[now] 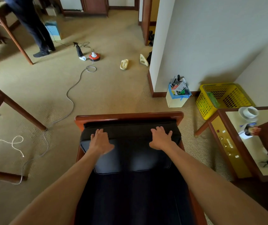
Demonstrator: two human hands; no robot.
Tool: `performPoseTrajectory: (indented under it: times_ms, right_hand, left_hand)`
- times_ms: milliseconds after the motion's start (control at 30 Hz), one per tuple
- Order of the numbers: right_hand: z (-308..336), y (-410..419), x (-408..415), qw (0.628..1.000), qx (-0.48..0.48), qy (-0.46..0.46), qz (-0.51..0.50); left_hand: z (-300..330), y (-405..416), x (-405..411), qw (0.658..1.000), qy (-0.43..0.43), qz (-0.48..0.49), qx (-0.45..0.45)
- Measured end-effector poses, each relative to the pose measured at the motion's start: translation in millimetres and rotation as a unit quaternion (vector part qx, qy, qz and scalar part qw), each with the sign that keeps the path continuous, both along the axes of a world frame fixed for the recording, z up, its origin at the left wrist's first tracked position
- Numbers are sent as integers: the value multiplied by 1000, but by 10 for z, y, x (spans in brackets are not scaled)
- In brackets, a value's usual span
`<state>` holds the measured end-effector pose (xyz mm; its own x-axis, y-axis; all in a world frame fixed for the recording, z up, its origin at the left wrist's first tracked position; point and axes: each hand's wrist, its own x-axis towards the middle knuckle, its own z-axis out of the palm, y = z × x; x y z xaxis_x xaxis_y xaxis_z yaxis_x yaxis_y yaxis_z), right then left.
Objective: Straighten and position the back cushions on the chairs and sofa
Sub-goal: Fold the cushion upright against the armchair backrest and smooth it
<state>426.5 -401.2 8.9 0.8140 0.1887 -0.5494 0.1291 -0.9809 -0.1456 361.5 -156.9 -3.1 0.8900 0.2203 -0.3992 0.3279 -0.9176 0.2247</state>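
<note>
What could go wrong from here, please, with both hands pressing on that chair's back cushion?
Both hands, left hand and right hand, press flat rather than grip, so the back cushion may slide unevenly against the wooden frame. Stepping away, the grey cable on the carpet looks like a trip hazard.
</note>
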Motion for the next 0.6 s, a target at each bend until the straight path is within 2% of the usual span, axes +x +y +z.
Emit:
performPoseTrajectory:
  times_ms: [133, 300, 500, 600]
  right_hand:
    - [782, -12, 37, 997, 79, -17, -4]
    - [2052, -263, 104, 986, 127, -112, -9]
    - [3606, -782, -338, 957, 111, -267, -15]
    - [4069, -1090, -772, 940, 108, -321, -41]
  left_hand:
    - [825, -144, 185, 996, -59, -10, -68]
    - [2217, -487, 367, 983, -153, -93, -45]
    - [3745, -972, 200, 936, -305, -168, -56]
    - [4213, -1385, -91, 920, -321, -218, -60]
